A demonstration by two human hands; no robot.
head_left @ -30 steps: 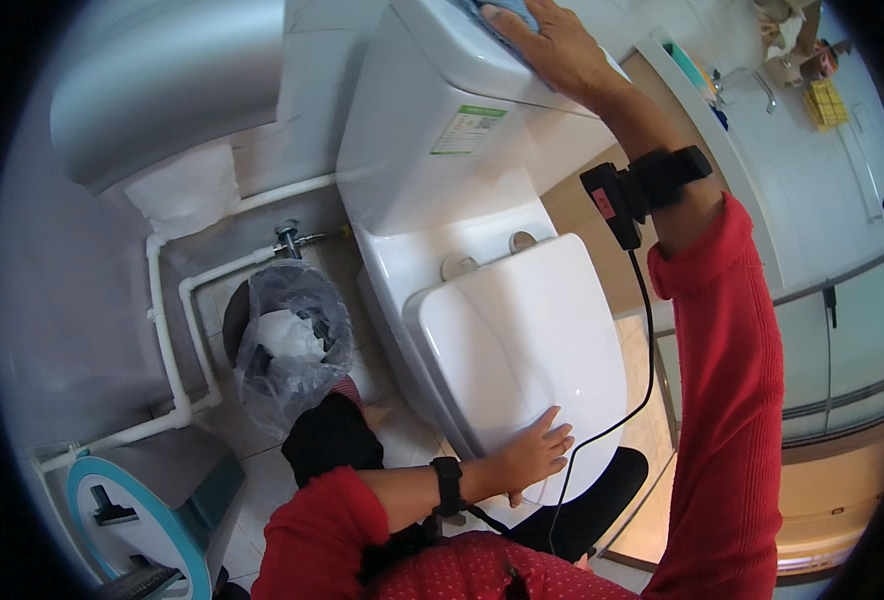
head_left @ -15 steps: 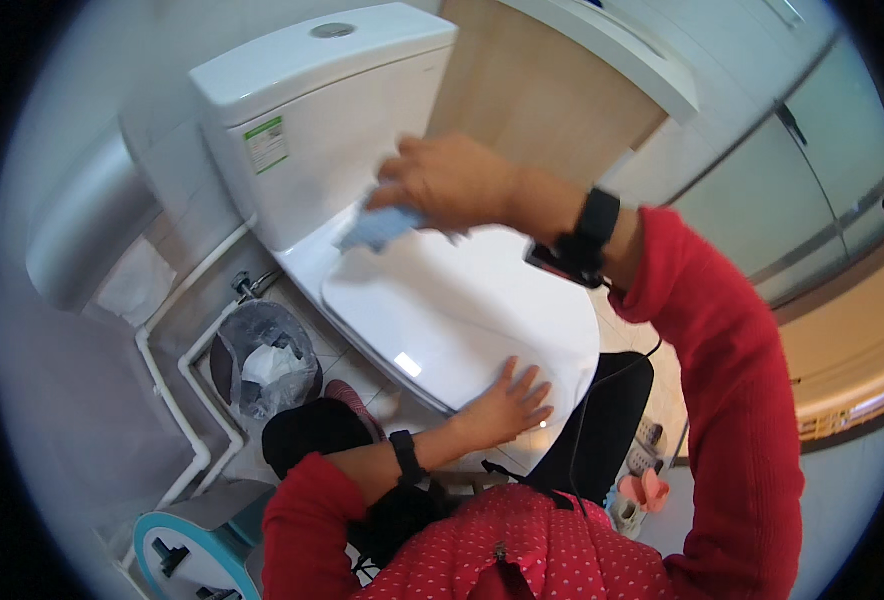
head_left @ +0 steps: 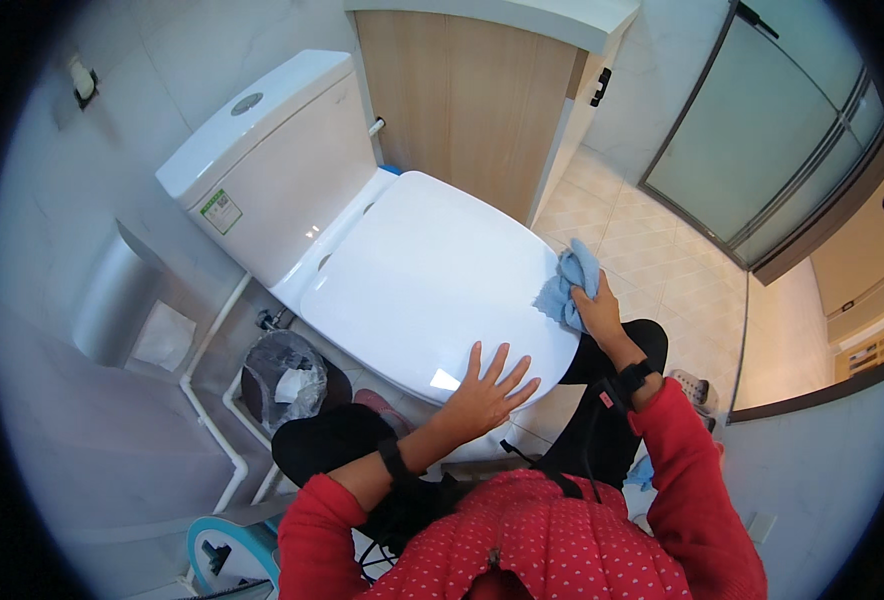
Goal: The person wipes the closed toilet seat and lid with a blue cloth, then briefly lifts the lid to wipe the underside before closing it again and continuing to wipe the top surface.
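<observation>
While left hand (head_left: 486, 394) splays on lid (head_left: 432, 270), right hand (head_left: 600, 310), seemingly curled, grips cloth (head_left: 566, 284)

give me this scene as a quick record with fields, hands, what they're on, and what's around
left hand: spread open, palm down, at the front part of the toilet lid
right hand: gripping a light blue cloth at the lid's right front edge
lid state: closed
behind lid: white tank with a green-and-white label
left side: bin with clear liner; silver dispenser with white paper hanging out
beyond toilet: wood-toned cabinet
</observation>
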